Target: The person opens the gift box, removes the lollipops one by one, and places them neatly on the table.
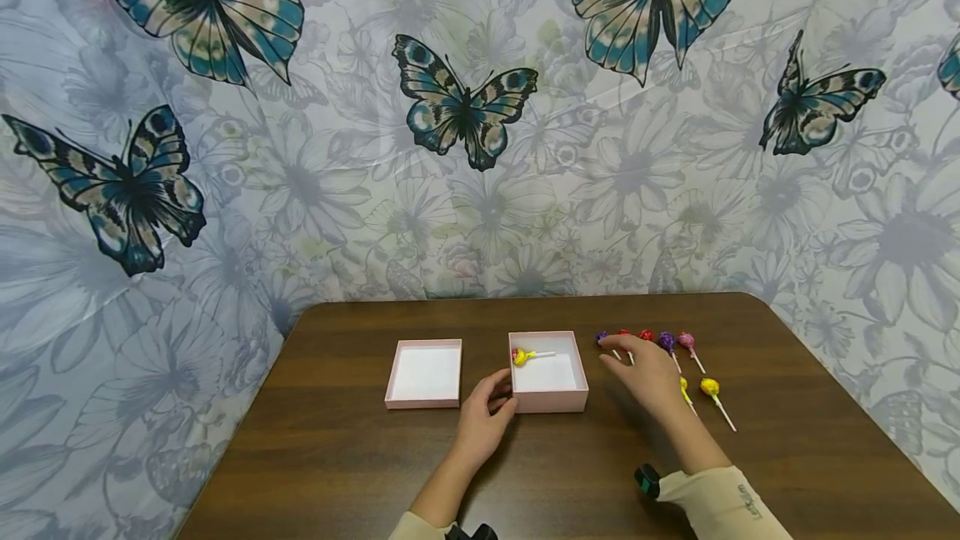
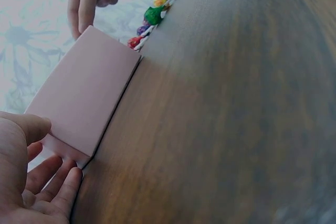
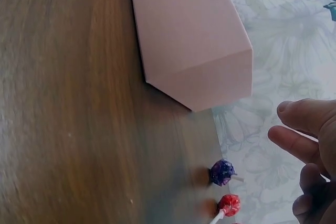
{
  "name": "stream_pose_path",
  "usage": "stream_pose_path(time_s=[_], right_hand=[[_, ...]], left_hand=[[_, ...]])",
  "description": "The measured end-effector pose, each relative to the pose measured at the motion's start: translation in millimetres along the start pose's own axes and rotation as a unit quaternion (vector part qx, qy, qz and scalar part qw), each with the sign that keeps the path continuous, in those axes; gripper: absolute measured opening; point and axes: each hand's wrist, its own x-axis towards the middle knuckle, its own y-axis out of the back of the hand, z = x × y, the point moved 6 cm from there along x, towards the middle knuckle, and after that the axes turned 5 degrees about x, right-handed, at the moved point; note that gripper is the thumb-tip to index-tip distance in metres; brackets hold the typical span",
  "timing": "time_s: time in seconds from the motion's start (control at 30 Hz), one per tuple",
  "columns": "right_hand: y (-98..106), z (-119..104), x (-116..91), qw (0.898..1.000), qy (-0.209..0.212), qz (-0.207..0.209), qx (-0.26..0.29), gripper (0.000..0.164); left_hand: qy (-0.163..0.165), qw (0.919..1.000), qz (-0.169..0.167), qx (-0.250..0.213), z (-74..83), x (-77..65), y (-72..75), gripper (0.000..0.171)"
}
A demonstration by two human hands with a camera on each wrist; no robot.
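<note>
The pink open box stands near the middle of the table. Inside it, a yellow lollipop lies by the left wall, with a bit of red beside it. My left hand touches the box's left front corner. In the left wrist view, its thumb rests at the upper edge, while fairly straight fingers touch the side. My right hand hovers over the lollipops right of the box, fingers apart. In the right wrist view a purple lollipop and a red lollipop lie near it; nothing shows between its fingers.
Left of the box lies the pink lid, white inside facing up. More lollipops sit at the right, among them a pink lollipop, a yellow lollipop and a green lollipop. A butterfly-patterned cloth hangs behind the table.
</note>
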Motion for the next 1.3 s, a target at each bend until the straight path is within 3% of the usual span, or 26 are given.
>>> stream_pose_path(time_s=[0.57, 0.93, 1.3], right_hand=[[-28, -32, 9, 0.999, 0.015, -0.042, 0.020, 0.026], [-40, -52, 13, 0.998, 0.048, -0.032, 0.024, 0.026], [-57, -65, 24, 0.996, 0.024, -0.083, 0.034, 0.026]], left_hand=[[-0.003, 1.0000, 0.002, -0.005, 4.2, -1.3, 1.3, 0.045], [-0.003, 1.0000, 0.001, 0.008, 4.4, 0.3, -0.7, 0.045], [-0.003, 0.9999, 0.005, -0.010, 4.0, 0.4, 0.2, 0.045]])
